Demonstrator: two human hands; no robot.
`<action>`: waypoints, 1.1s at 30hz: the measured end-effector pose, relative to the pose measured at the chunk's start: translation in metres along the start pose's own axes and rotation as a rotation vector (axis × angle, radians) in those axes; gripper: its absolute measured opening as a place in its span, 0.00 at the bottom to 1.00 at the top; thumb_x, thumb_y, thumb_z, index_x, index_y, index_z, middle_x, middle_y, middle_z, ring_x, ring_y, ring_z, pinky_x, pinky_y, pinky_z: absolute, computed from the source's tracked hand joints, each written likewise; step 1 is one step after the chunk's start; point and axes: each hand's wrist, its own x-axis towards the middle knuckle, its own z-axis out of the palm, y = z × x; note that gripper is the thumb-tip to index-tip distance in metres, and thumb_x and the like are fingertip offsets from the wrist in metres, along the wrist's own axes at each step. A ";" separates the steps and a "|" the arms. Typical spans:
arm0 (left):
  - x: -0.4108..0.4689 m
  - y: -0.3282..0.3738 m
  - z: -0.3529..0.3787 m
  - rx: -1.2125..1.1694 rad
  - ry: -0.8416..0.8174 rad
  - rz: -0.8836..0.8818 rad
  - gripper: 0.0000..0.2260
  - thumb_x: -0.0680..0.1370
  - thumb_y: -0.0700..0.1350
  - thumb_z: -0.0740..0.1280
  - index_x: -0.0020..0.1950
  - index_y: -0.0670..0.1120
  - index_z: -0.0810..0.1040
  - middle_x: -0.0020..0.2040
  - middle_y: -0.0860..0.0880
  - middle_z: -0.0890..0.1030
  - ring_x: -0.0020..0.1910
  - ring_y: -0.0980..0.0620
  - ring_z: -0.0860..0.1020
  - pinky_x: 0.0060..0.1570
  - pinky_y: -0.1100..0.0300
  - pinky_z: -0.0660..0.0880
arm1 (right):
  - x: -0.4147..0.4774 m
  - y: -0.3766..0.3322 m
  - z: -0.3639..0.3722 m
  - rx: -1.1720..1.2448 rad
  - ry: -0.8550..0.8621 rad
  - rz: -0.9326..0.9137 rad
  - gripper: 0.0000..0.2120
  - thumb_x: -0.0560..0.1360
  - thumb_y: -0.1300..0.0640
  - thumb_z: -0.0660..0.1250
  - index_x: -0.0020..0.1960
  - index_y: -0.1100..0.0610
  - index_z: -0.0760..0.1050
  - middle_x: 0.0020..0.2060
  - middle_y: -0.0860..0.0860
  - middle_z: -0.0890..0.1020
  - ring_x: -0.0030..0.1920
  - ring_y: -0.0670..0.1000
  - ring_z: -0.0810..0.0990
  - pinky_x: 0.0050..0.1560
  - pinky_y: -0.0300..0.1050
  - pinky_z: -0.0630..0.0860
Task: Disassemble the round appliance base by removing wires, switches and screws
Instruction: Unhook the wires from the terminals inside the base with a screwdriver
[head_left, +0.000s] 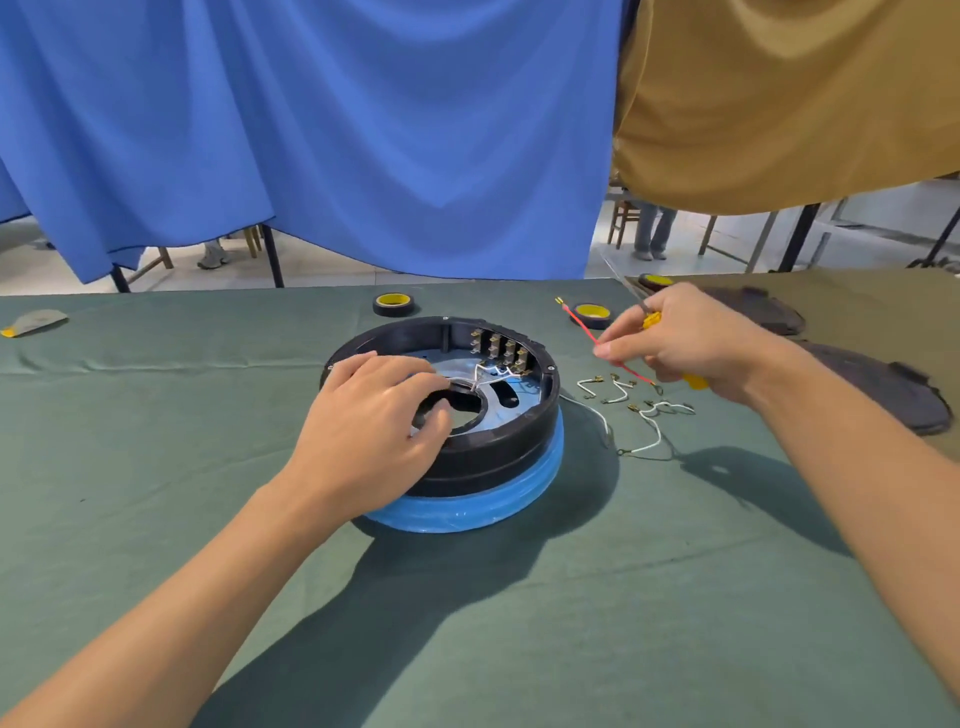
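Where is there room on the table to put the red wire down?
Bare cloth left of the round base, and in front of it, nearest you. Crowded right of the base: white wires lie there, a tape roll behind them.

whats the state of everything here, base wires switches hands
round base, top open, standing on the cloth
switches, still mounted on the inner wall
inner white wires, still running to the switches
red wire, free, pinched by the right hand
loose white wires, lying on the cloth
left hand, gripping the base's centre rim
right hand, also holding a yellow-handled tool
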 end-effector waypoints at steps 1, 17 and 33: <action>-0.001 0.003 0.002 0.019 0.009 0.016 0.16 0.76 0.50 0.58 0.55 0.47 0.83 0.56 0.53 0.81 0.59 0.50 0.77 0.66 0.53 0.63 | -0.002 0.012 0.000 -0.051 0.021 0.041 0.03 0.69 0.62 0.76 0.40 0.61 0.82 0.30 0.55 0.81 0.21 0.44 0.64 0.25 0.38 0.61; -0.006 0.004 0.012 -0.051 0.087 0.023 0.23 0.76 0.49 0.50 0.54 0.44 0.83 0.57 0.50 0.81 0.59 0.50 0.77 0.58 0.56 0.67 | -0.033 0.087 -0.009 -0.438 0.122 0.311 0.05 0.68 0.60 0.76 0.37 0.56 0.81 0.35 0.53 0.84 0.36 0.49 0.78 0.31 0.38 0.66; 0.003 -0.018 0.004 -0.249 0.082 -0.127 0.19 0.75 0.48 0.55 0.57 0.47 0.81 0.61 0.54 0.78 0.63 0.56 0.71 0.64 0.55 0.64 | -0.037 0.024 0.013 -0.505 -0.007 0.087 0.06 0.76 0.55 0.62 0.52 0.51 0.69 0.45 0.52 0.77 0.42 0.53 0.75 0.35 0.46 0.67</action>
